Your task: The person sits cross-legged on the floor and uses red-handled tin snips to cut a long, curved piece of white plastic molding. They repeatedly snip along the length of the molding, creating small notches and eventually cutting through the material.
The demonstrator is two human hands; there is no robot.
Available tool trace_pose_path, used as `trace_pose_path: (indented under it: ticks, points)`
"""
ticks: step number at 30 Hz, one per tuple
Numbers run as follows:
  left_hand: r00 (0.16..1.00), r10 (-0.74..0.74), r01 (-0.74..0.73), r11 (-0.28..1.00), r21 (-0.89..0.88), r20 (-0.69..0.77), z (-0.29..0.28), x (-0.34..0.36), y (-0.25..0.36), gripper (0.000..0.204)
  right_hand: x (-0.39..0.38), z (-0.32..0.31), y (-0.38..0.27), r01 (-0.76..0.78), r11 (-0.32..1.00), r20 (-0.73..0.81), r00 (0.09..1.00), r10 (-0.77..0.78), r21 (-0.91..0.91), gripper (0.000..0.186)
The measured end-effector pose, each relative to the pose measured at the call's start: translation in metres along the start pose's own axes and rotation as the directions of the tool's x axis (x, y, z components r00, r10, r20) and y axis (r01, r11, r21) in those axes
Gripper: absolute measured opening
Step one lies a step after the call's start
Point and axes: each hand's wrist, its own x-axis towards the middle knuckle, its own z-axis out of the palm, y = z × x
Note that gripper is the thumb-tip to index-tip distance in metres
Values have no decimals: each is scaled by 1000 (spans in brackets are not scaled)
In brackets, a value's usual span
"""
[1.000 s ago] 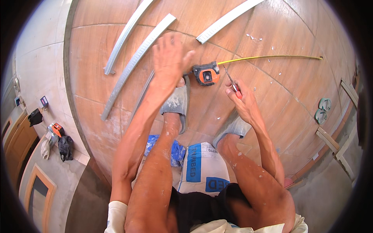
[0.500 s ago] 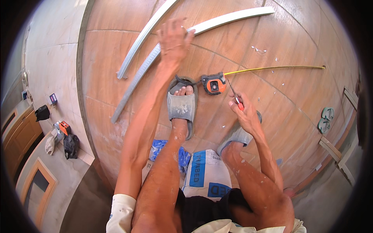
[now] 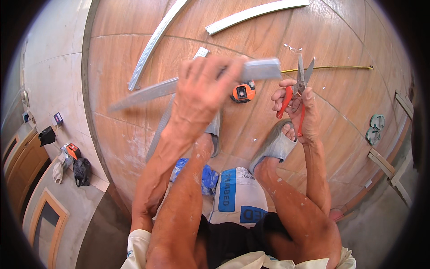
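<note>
My left hand [image 3: 201,92] is closed around a grey metal channel strip [image 3: 262,69], raised over the floor and blurred by motion. Red-handled tin snips [image 3: 301,85] sit in my right hand [image 3: 307,110], their blades apart and pointing away from me. Between the hands a black and orange tape measure [image 3: 243,92] rests on the floor, its yellow tape [image 3: 331,67] drawn out to the right. Beneath my left arm lies another metal strip [image 3: 160,130], partly hidden. One white strip [image 3: 255,15] is farther off, and a perforated strip [image 3: 154,47] lies to the left.
My sandalled feet stand on the tiled floor [image 3: 121,58]. Between my legs are a white and blue sack [image 3: 239,193] and blue plastic [image 3: 208,179]. Small metal scraps [image 3: 293,47] lie ahead. Green flip-flops [image 3: 375,129] are at right; black bags [image 3: 82,171] are at left.
My left hand has lifted a metal strip off the floor and drawn it nearer. My right hand has risen, turning the snips upright with the blades spread.
</note>
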Motion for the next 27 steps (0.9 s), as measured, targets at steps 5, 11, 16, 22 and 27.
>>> trace_pose_path:
  ticks: [5,11,16,22,27]
  points:
    - [978,196,-196,981,3,72,-11,7,36,44,-14,-10,-14,-193,980,195,964,180,49,79]
    - [970,230,-222,970,-96,78,6,2,23,57,-19,2,-12,-264,960,141,958,250,96,73]
    - [743,-667,493,492,-717,54,30,-11,21,57,4,38,-10,-184,982,60,981,186,-38,54]
    - [545,-589,592,-235,-771,597,41,13,45,71,4,67,-2,-83,979,84,991,101,-188,43]
    - [533,-647,284,-470,-836,545,50,14,25,62,-19,56,-10,-119,909,12,991,135,-399,40]
